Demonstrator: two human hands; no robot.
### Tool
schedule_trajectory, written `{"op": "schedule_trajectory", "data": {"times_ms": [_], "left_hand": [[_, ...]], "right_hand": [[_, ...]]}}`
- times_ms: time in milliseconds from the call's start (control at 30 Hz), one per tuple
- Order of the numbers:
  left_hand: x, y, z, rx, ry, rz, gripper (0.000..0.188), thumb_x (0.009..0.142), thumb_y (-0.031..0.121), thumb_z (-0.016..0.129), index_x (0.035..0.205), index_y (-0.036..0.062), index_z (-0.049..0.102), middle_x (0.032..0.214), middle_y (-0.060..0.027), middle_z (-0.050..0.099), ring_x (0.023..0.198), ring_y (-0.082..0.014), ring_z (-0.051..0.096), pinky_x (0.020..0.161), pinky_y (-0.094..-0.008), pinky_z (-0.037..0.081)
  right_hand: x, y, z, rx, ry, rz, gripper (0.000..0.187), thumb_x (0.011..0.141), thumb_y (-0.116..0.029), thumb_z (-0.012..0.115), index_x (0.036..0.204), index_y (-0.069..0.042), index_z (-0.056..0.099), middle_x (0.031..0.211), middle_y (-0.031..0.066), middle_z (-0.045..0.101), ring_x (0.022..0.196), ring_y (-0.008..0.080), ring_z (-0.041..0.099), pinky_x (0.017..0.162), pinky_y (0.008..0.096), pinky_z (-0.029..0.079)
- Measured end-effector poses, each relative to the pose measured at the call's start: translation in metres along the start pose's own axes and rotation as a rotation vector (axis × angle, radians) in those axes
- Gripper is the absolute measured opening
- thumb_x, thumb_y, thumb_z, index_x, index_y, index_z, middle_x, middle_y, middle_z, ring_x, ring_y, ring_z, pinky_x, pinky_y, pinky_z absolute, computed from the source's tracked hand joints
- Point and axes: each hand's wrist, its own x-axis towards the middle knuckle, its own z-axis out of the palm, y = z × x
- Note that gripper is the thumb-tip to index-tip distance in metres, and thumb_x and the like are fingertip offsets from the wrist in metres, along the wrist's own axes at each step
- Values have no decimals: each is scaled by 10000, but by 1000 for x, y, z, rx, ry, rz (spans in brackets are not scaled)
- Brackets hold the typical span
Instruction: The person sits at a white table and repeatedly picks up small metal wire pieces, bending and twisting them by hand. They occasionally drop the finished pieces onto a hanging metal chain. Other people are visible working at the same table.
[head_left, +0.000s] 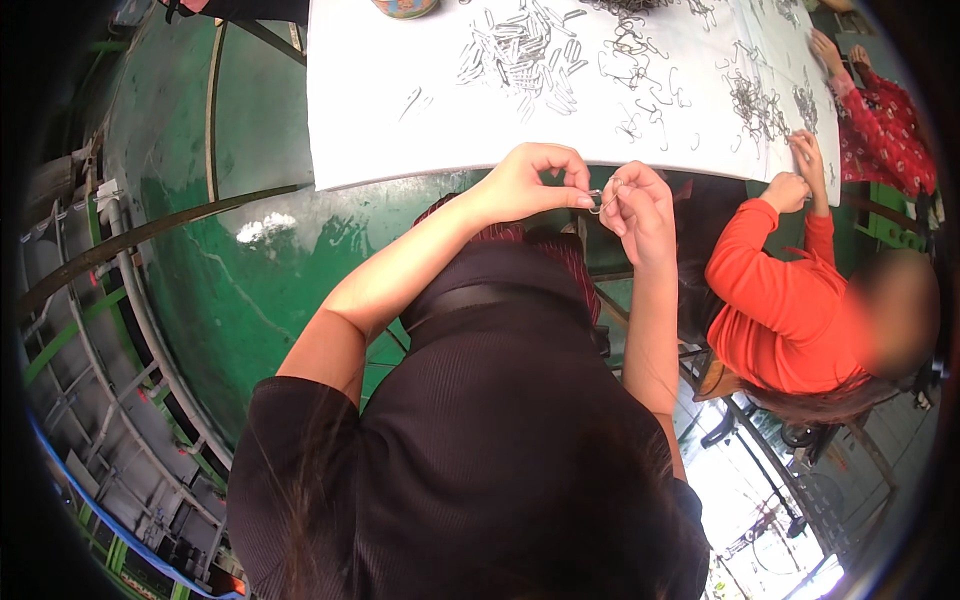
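My two hands meet just off the front edge of the white table, fingertips almost touching. My left hand (540,183) pinches a small silver metal piece (595,193) between thumb and fingers. Closed around a thin bent wire hook (601,209) is my right hand (642,208); the wire meets the silver piece between the fingertips. Fingers cover much of both parts, so how they join cannot be made out. Beyond my hands lies a pile of narrow silver metal pieces (525,50), with bent wire hooks (640,75) scattered to its right.
The white-covered table (390,150) spans the top. A round tin (405,6) stands at its far edge. To my right a person in an orange top (790,290) works beside more wire hooks (755,105); a person in a red patterned sleeve (885,130) sits farther along.
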Motion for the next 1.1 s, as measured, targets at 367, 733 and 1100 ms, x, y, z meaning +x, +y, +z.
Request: {"op": "schedule_trajectory", "data": {"times_ms": [367, 733, 1100], "left_hand": [[6, -1, 7, 38, -161, -31, 138, 667, 81, 685, 701, 29, 561, 738, -7, 553, 724, -92, 501, 681, -232, 395], [23, -59, -39, 1036, 559, -60, 283, 666, 255, 662, 816, 26, 592, 734, -88, 573, 707, -212, 553, 652, -309, 440], [39, -55, -54, 954, 470, -380, 203, 661, 214, 637, 762, 39, 615, 670, -98, 604, 621, -203, 583, 598, -295, 448]], "right_hand": [[-20, 6, 7, -283, 218, -320, 51, 759, 57, 438, 762, 13, 464, 645, 74, 528, 461, 67, 446, 423, 180, 368], [-33, 10, 24, -870, 312, -717, 81, 650, 57, 529, 685, 11, 474, 605, 61, 515, 492, 103, 465, 483, 205, 393], [-38, 31, 20, -843, 360, -590, 70, 666, 34, 543, 693, -8, 493, 605, 31, 504, 485, 88, 469, 475, 207, 390]]}}
